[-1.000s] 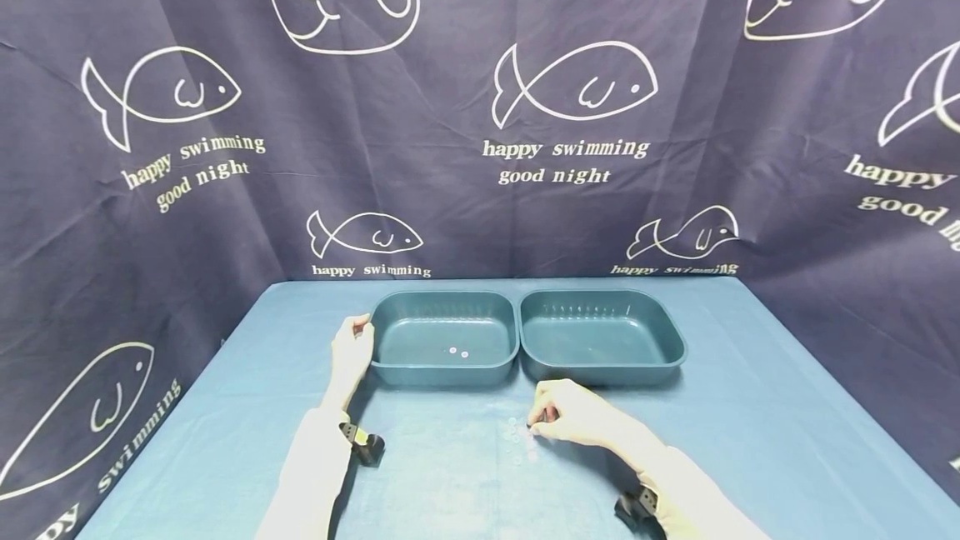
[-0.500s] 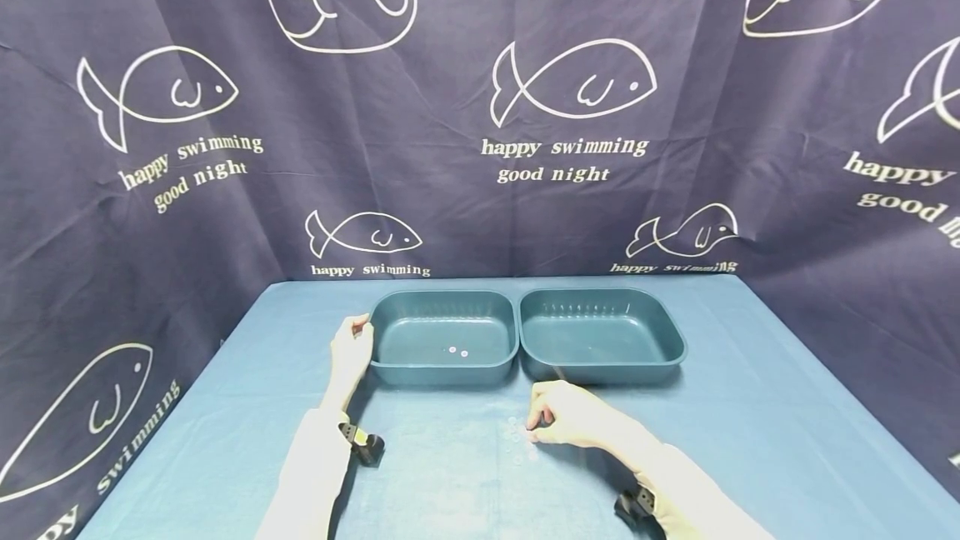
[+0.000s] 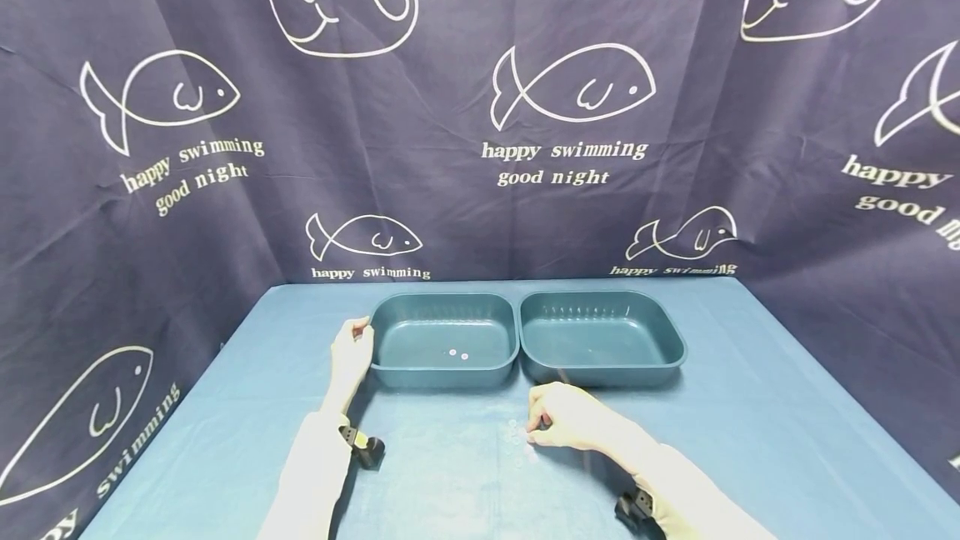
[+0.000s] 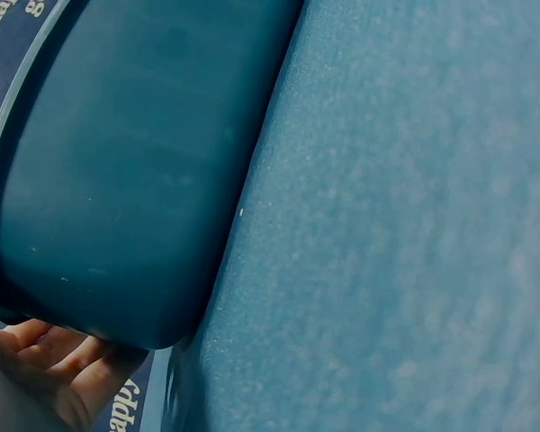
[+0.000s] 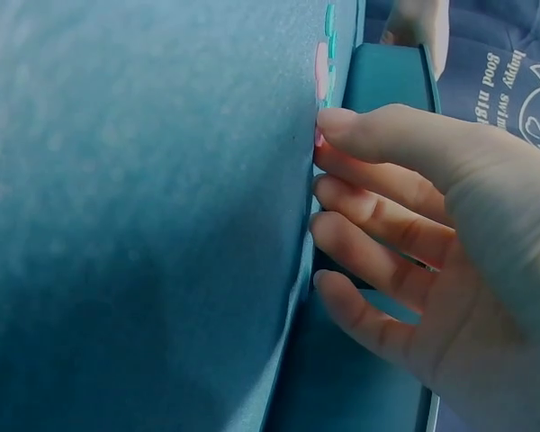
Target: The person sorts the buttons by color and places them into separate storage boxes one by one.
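Observation:
My left hand (image 3: 352, 352) holds the left end of the left teal bin (image 3: 445, 375), its fingers curled against the outer wall in the left wrist view. Two small pale-pink buttons (image 3: 458, 354) lie on that bin's floor. In front of the bins, my right hand (image 3: 566, 417) is low over the cloth. Its thumb and forefinger pinch a small pink button (image 5: 319, 138), mostly hidden by the fingertips; the other fingers are loosely bent. Beside them, more pink (image 5: 321, 72) and green buttons (image 5: 330, 20) lie on the cloth, faint in the head view.
A second teal bin (image 3: 603, 374) stands right against the first, on its right side. Light blue cloth (image 3: 420, 473) covers the table. A dark curtain (image 3: 450, 190) with white fish and whale drawings rises behind and along both sides.
My right hand has shifted slightly left and toward me, and its thumb and forefinger have come together near the loose buttons. My left hand stays at the bin.

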{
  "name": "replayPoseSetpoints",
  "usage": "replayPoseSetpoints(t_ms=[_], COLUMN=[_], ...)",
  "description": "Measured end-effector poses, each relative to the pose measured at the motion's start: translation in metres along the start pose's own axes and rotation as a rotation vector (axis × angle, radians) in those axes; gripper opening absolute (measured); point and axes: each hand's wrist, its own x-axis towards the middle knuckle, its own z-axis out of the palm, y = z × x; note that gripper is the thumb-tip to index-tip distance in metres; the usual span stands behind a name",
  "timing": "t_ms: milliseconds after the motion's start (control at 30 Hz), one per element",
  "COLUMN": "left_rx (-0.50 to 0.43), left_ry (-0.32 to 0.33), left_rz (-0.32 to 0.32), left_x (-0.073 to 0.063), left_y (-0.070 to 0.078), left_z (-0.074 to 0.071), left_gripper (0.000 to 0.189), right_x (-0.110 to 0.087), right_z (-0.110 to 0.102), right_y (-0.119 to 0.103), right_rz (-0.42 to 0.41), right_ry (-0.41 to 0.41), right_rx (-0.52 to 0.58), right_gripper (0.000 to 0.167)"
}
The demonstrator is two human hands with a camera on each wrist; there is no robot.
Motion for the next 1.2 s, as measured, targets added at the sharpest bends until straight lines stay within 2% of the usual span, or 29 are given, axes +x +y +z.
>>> replayPoseSetpoints(t_ms=[233, 400, 700, 967, 1200], left_rx=[-0.004, 0.007, 0.02, 0.022, 0.006], left_ry=[0.004, 0.004, -0.008, -0.016, -0.002], left_rz=[-0.003, -0.004, -0.02, -0.015, -0.006], left_x=[0.0, 0.0, 0.001, 0.001, 0.001], left_y=[0.0, 0.0, 0.0, 0.0, -0.001], left_z=[0.0, -0.001, 0.0, 0.0, 0.0], left_gripper=[0.03, 0.03, 0.031, 0.031, 0.03], right_x=[0.0, 0.0, -0.003, -0.001, 0.0], right_z=[0.0, 0.0, -0.008, -0.016, -0.023], right_y=[0.001, 0.002, 0.005, 0.006, 0.006], right_rz=[0.008, -0.001, 0.045, 0.009, 0.043], right_ry=[-0.006, 0.041, 0.116, 0.159, 0.175], right_rx=[0.066, 0.149, 0.256, 0.229, 0.216], right_gripper=[0.003, 0.003, 0.007, 0.005, 0.007])
